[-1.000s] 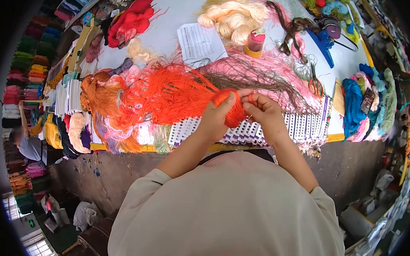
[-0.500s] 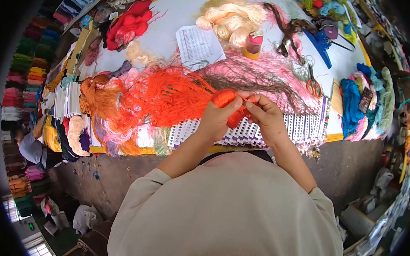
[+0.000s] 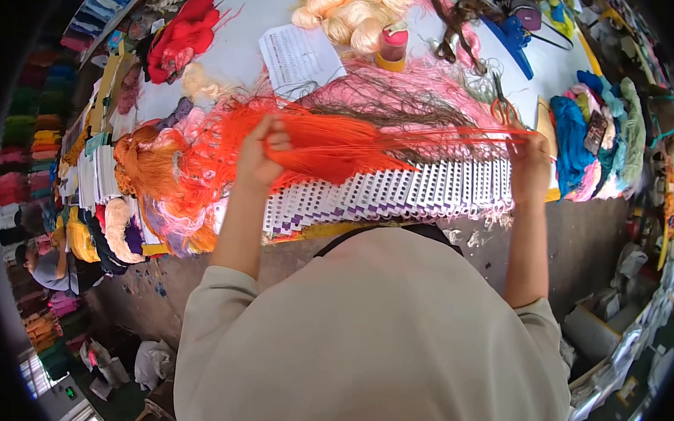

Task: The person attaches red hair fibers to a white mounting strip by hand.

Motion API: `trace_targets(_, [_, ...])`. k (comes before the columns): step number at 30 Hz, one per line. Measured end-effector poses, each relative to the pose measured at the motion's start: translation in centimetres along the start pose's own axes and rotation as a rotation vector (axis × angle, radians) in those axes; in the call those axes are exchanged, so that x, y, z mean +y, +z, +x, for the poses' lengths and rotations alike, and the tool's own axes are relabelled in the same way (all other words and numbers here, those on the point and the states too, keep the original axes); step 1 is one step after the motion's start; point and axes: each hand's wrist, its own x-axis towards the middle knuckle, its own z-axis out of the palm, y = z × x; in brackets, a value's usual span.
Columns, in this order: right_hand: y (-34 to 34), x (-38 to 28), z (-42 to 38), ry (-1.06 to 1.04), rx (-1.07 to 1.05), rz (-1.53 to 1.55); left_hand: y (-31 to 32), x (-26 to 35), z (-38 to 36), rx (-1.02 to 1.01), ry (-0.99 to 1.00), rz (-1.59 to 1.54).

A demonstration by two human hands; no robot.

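Note:
Bright orange-red thread (image 3: 333,142) stretches across the table between my two hands. My left hand (image 3: 262,152) is closed around the thick part of the bundle, its fingers curled. Far to the right, my right hand (image 3: 530,163) pinches a few thin strands drawn out taut from that bundle. Below the thread lies a row of white punched cards (image 3: 399,187) with purple ends. Orange-handled scissors (image 3: 502,105) lie just beyond my right hand. Behind the strands, pink and dark brown threads (image 3: 403,107) spread over the table.
A printed sheet (image 3: 299,60), a thread cone (image 3: 393,47) and cream skeins (image 3: 347,13) lie farther back. Red yarn (image 3: 184,35) is at back left, rust-orange yarn (image 3: 145,166) at left, blue skeins (image 3: 573,143) at right. Another person (image 3: 48,264) is at far left.
My hands were together around the gathered orange-red thread. Now they are wide apart, the left moved left, the right moved right, with strands pulled out between them.

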Motion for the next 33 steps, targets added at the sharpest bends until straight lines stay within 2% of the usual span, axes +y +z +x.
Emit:
trace_targets(2, [-7.8, -0.7, 2.7, 0.171, -0.014, 0.288, -5.3, 4.1, 0.9, 0.054, 0.087, -0.086])
trace_targets(4, [-14.8, -1.8, 5.5, 0.183, 0.107, 0.28, -10.2, 8.7, 1.4, 0.226, 0.187, -0.078])
trace_targets(6, [-19.2, -5.8, 7.3, 0.088, 0.3, 0.085, -11.8, 11.8, 0.8, 0.406, 0.364, -0.098])
trace_targets(8, [-26.0, -10.1, 9.5, -0.111, 0.621, -0.338, -13.3, 13.3, 0.1, 0.322, 0.448, -0.064])
trace_targets(9, [-25.8, -12.4, 9.5, -0.221, 0.777, -0.456, -10.0, 11.8, -0.6, 0.31, 0.482, -0.09])
trace_targets(10, [-28.6, -13.1, 10.2, -0.298, 0.842, -0.644, -7.4, 9.6, -1.0, 0.203, 0.421, -0.065])
trace_targets(12, [-28.2, -10.7, 10.6, -0.287, 0.588, -0.642, -6.2, 4.3, 0.0, -0.003, 0.247, 0.029])
trace_targets(13, [-26.3, -8.2, 10.6, -0.402, 0.339, -1.298, -4.5, 0.7, 0.9, -0.008, 0.128, 0.05])
trace_targets(14, [-28.6, -2.8, 11.8, -0.259, 0.162, -0.888, -3.3, -3.1, 2.2, 0.063, -0.043, -0.01])
trace_targets(15, [-22.8, 0.7, 9.5, -0.053, 0.091, -0.893, -3.4, -7.0, 3.6, -0.019, -0.181, 0.07])
trace_targets(16, [-27.0, 8.8, 11.6, 0.007, -0.175, -1.264, -2.7, -10.6, 4.6, 0.07, -0.293, 0.167])
trace_targets(17, [-18.6, 8.8, 7.7, -0.098, -0.383, -1.197, -3.5, -14.3, 6.3, 0.118, -0.398, 0.195])
trace_targets(18, [-16.5, 13.8, 5.9, -0.435, -0.474, -1.107, -2.3, -17.2, 7.1, 0.168, -0.449, 0.326])
trace_targets(19, [-9.5, 11.2, 3.1, 0.193, -0.443, -1.101, -1.1, -19.8, 7.8, 0.218, -0.5, 0.457])
trace_targets(20, [-7.7, 13.5, 2.0, 0.127, -0.483, -1.171, -1.3, -22.5, 8.9, 0.223, -0.478, 0.678])
trace_targets(21, [-6.8, 15.4, 1.3, 0.14, -0.558, -1.078, -2.1, -25.0, 10.0, 0.225, -0.454, 0.899])
trace_targets(22, [-5.3, 15.7, 1.1, 0.292, -0.641, -1.117, -2.6, -27.0, 10.8, 0.226, -0.451, 1.069])
trace_targets(24, [-4.5, 17.8, 0.8, 0.232, -0.699, -1.11, -1.1, -28.9, 11.1, 0.199, -0.408, 1.401])
trace_targets(26, [-4.5, 18.6, 1.6, 0.205, -0.738, -1.082, -1.9, -31.1, 12.0, 0.213, -0.398, 1.377])
trace_targets(28, [-4.7, 18.9, 2.1, 0.325, -0.804, -1.054, -2.4, -31.8, 12.5, 0.224, -0.386, 1.357])
trace_targets(33, [-5.0, 18.2, 2.7, 0.35, -0.835, -0.981, -1.4, -31.4, 12.1, 0.265, -0.532, 0.949])
